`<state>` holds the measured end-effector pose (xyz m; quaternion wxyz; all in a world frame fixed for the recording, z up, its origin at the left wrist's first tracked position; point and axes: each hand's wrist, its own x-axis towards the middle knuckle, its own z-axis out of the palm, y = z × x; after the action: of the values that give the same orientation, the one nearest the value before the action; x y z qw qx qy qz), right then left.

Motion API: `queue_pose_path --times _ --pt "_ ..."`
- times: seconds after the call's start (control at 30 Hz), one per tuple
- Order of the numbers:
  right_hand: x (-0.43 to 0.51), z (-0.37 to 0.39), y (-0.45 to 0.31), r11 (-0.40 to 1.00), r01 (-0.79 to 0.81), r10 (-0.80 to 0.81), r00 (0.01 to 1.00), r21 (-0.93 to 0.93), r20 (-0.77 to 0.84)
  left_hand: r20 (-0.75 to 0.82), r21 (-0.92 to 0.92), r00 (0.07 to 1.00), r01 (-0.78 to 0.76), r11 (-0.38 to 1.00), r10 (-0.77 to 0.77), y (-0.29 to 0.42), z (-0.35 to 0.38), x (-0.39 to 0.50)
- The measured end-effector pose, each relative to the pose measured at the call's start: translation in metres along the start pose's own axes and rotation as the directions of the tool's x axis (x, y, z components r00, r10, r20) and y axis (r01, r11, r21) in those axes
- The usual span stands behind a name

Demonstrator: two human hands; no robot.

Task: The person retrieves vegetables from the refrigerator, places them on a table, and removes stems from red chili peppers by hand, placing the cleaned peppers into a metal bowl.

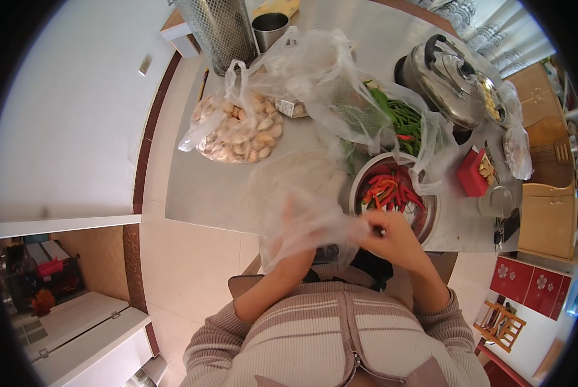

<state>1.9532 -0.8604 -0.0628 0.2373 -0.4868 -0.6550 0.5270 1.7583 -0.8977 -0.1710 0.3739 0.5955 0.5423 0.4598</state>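
Note:
A clear plastic bag (pixel 313 232), blurred and crumpled, spans the space between my two hands at the table's front edge. My left hand (pixel 296 242) is covered by the bag's film, fingers pointing up; its grip is too blurred to make out. With thumb and fingers bent together, my right hand (pixel 390 237) pinches the bag's right side. Just beyond that hand is a steel bowl (pixel 432 213) holding red chili peppers (pixel 390 191). Green chili peppers (pixel 405 118) lie in an open plastic bag (pixel 436 140) behind the bowl and partly over its rim.
Garlic cloves (pixel 240 130) fill a plastic bag at the left. A metal mesh cylinder (pixel 218 34) and steel cup (pixel 270 31) stand at the back. Rightward are a lidded steel pot (pixel 446 82), red box (pixel 471 173) and glass jar (pixel 497 202) near the table's edge.

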Motion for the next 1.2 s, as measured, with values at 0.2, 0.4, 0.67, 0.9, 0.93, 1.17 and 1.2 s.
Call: queue_pose_path --times 0.2,0.4,0.67,0.9,0.93,1.17,1.2 --pt "0.047 -0.012 0.012 0.998 -0.033 0.046 0.951 0.047 -0.305 0.251 0.409 0.967 -0.065 0.910 -0.043 0.047 -0.062 0.033" --pt "0.060 -0.028 0.018 0.986 -0.157 0.165 0.969 0.057 -0.184 0.527 0.161 0.691 0.491 0.856 -0.495 0.066 -0.121 0.064" --pt "0.029 -0.035 -0.019 0.760 0.018 0.051 0.995 0.650 -0.087 0.347 -0.430 0.763 0.646 0.631 -0.545 0.054 -0.106 0.060" --pt "0.052 0.018 -0.051 0.983 0.143 -0.155 0.982 0.114 0.104 0.318 -0.394 0.773 0.635 0.664 -0.549 0.090 -0.079 0.068" --pt "0.065 0.033 -0.034 0.962 0.243 -0.248 0.968 -0.121 -0.029 0.358 -0.336 0.775 0.628 0.702 -0.521 0.093 -0.079 0.069" --pt "0.083 0.057 -0.009 0.706 0.373 -0.523 0.848 -0.602 -0.089 0.484 -0.143 0.717 0.630 0.764 -0.501 0.101 -0.098 0.055" --pt "0.077 0.054 -0.009 0.713 0.432 -0.581 0.805 -0.552 -0.119 0.506 -0.168 0.716 0.629 0.759 -0.481 0.101 -0.098 0.055"
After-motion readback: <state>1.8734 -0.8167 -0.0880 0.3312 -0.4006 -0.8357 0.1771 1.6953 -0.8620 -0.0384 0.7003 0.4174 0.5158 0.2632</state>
